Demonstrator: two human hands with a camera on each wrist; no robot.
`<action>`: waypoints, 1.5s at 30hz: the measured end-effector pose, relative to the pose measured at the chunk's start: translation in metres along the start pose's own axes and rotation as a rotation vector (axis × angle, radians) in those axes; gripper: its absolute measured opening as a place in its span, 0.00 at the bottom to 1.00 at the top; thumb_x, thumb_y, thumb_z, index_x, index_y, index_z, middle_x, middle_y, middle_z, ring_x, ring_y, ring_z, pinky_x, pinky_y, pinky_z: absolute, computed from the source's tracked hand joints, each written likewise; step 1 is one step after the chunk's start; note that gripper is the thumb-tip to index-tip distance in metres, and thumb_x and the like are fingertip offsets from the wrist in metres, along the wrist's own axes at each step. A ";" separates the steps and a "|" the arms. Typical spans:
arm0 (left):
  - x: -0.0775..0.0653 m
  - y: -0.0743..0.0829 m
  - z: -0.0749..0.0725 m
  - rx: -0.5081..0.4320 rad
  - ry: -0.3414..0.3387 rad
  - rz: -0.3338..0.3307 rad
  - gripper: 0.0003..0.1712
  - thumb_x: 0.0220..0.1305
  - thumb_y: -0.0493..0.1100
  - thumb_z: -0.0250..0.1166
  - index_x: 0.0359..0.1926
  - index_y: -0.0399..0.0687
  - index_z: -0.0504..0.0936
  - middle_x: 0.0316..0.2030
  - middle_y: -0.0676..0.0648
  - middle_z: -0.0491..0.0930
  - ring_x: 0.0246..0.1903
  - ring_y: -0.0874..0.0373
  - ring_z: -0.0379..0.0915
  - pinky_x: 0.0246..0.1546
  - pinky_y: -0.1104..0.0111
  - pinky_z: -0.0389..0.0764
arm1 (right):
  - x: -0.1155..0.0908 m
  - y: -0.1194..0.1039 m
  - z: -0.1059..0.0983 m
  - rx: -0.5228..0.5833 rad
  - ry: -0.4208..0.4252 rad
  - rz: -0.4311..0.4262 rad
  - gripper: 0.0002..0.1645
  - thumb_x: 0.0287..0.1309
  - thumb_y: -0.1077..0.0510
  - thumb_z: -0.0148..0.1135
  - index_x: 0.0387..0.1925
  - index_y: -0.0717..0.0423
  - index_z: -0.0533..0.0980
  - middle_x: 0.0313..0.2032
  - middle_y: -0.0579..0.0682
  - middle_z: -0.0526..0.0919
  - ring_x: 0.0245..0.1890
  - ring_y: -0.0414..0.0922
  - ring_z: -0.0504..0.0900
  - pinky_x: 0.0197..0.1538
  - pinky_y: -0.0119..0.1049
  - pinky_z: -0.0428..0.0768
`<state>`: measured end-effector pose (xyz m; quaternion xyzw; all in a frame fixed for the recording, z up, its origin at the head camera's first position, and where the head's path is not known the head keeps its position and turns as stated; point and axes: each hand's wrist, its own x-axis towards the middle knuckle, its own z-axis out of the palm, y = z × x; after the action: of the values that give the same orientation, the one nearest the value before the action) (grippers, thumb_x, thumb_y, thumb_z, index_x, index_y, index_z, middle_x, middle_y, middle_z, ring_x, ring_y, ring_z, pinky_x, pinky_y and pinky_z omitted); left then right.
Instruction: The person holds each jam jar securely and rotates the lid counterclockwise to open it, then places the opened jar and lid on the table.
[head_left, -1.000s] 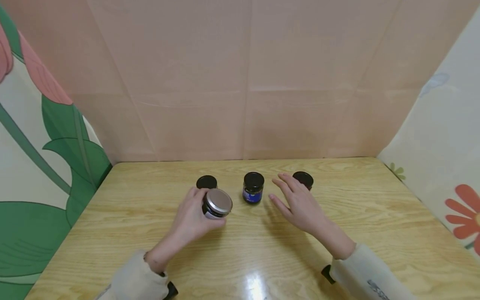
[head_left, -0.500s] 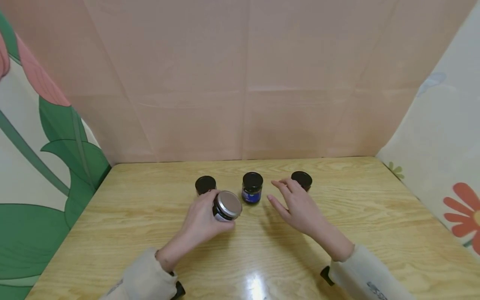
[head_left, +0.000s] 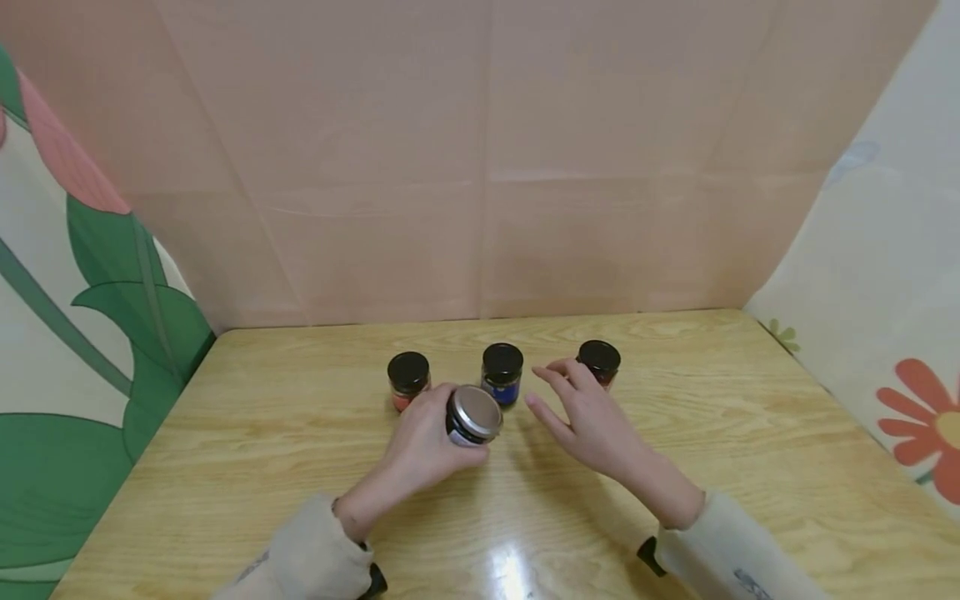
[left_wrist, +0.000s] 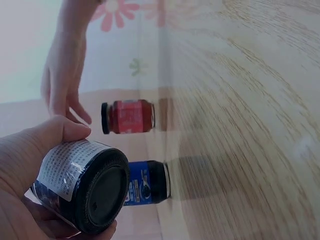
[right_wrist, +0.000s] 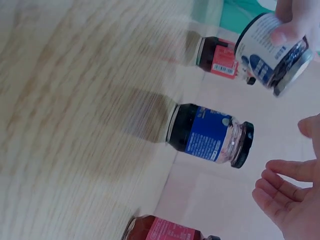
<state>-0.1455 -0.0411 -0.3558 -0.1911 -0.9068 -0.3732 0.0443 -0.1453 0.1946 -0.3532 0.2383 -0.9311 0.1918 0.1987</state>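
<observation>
My left hand (head_left: 423, 442) grips a dark jar (head_left: 476, 413) with a silver lid and a white label, holding it tilted above the table. In the left wrist view the base of this jar (left_wrist: 106, 192) faces the camera. Behind it a blue-labelled jar (head_left: 502, 377) with a black lid stands upright. My right hand (head_left: 600, 425) hovers with relaxed fingers and nothing between them, in front of a red-labelled jar (head_left: 600, 360). Left of the blue one is an orange-red-labelled jar (head_left: 408, 377), its lower part partly hidden by my left hand.
A wooden table (head_left: 262, 417) lies under everything. A pink-beige cloth (head_left: 375, 208) hangs behind its far edge. Patterned panels with leaves (head_left: 112, 333) and flowers (head_left: 930, 417) stand at the left and right sides.
My left hand has carried the silver-lidded jar to the right, toward the front of the blue-labelled jar. My right hand has barely moved. More of the left jar shows now.
</observation>
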 end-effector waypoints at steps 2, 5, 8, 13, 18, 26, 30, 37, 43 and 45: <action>0.001 0.001 0.001 -0.001 -0.007 0.000 0.39 0.36 0.49 0.76 0.53 0.42 0.74 0.43 0.48 0.80 0.44 0.53 0.75 0.47 0.58 0.76 | -0.001 -0.002 0.001 0.025 -0.005 -0.004 0.30 0.63 0.46 0.60 0.58 0.63 0.74 0.50 0.56 0.74 0.49 0.49 0.74 0.48 0.46 0.77; 0.002 0.003 0.002 -0.006 -0.004 0.009 0.39 0.36 0.48 0.76 0.53 0.42 0.74 0.43 0.48 0.81 0.44 0.53 0.75 0.48 0.57 0.75 | -0.002 -0.006 0.002 0.072 -0.024 0.005 0.31 0.62 0.44 0.60 0.58 0.61 0.73 0.50 0.54 0.73 0.50 0.48 0.74 0.49 0.46 0.77; 0.004 0.005 0.002 -0.014 -0.002 0.018 0.39 0.36 0.48 0.76 0.53 0.41 0.75 0.43 0.48 0.81 0.44 0.53 0.75 0.49 0.57 0.75 | -0.004 -0.011 0.003 0.115 -0.039 0.021 0.32 0.62 0.43 0.60 0.59 0.60 0.73 0.51 0.53 0.73 0.51 0.47 0.74 0.50 0.47 0.77; 0.005 0.009 0.002 -0.023 -0.006 0.022 0.39 0.36 0.48 0.76 0.53 0.42 0.75 0.42 0.48 0.81 0.43 0.53 0.75 0.47 0.57 0.75 | -0.005 -0.017 0.004 0.156 -0.018 -0.013 0.33 0.59 0.43 0.63 0.59 0.59 0.73 0.52 0.52 0.73 0.52 0.46 0.74 0.50 0.47 0.77; 0.005 0.011 0.003 -0.025 0.001 0.031 0.37 0.36 0.48 0.75 0.52 0.42 0.75 0.41 0.49 0.81 0.42 0.54 0.76 0.46 0.58 0.75 | -0.005 -0.020 0.006 0.181 -0.003 -0.031 0.34 0.58 0.44 0.64 0.60 0.60 0.72 0.53 0.53 0.73 0.52 0.46 0.74 0.50 0.47 0.77; 0.006 0.015 0.004 -0.027 0.012 0.045 0.38 0.36 0.49 0.76 0.52 0.42 0.75 0.41 0.48 0.81 0.40 0.55 0.77 0.43 0.60 0.76 | -0.005 -0.027 0.010 0.316 -0.004 0.052 0.37 0.58 0.45 0.64 0.65 0.58 0.68 0.57 0.54 0.70 0.56 0.50 0.71 0.54 0.53 0.74; 0.007 0.016 0.005 -0.025 0.014 0.046 0.38 0.36 0.50 0.76 0.51 0.42 0.76 0.41 0.48 0.81 0.40 0.54 0.77 0.43 0.60 0.77 | -0.005 -0.032 0.015 0.398 -0.020 0.117 0.42 0.58 0.46 0.64 0.68 0.59 0.62 0.62 0.56 0.66 0.63 0.52 0.65 0.60 0.56 0.69; 0.007 0.019 0.005 -0.024 0.019 0.048 0.36 0.36 0.51 0.77 0.49 0.44 0.76 0.39 0.49 0.81 0.39 0.55 0.77 0.41 0.62 0.77 | -0.003 -0.036 0.022 0.456 0.020 0.159 0.38 0.59 0.49 0.64 0.66 0.61 0.65 0.61 0.58 0.67 0.63 0.54 0.65 0.61 0.58 0.66; 0.008 0.023 0.005 -0.035 0.010 0.039 0.35 0.38 0.50 0.76 0.49 0.43 0.77 0.39 0.49 0.81 0.39 0.55 0.77 0.40 0.62 0.77 | 0.000 -0.040 0.023 0.542 -0.006 0.246 0.36 0.59 0.49 0.63 0.65 0.59 0.67 0.61 0.58 0.68 0.64 0.55 0.64 0.61 0.59 0.65; 0.008 0.024 0.006 -0.038 0.006 0.037 0.36 0.38 0.50 0.76 0.50 0.43 0.76 0.40 0.48 0.81 0.40 0.54 0.77 0.41 0.61 0.77 | 0.001 -0.042 0.023 0.583 -0.008 0.288 0.35 0.59 0.50 0.64 0.65 0.58 0.68 0.61 0.58 0.68 0.63 0.55 0.64 0.62 0.59 0.65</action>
<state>-0.1435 -0.0191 -0.3421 -0.2075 -0.8958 -0.3899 0.0503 -0.1307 0.1495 -0.3613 0.1521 -0.8618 0.4757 0.0891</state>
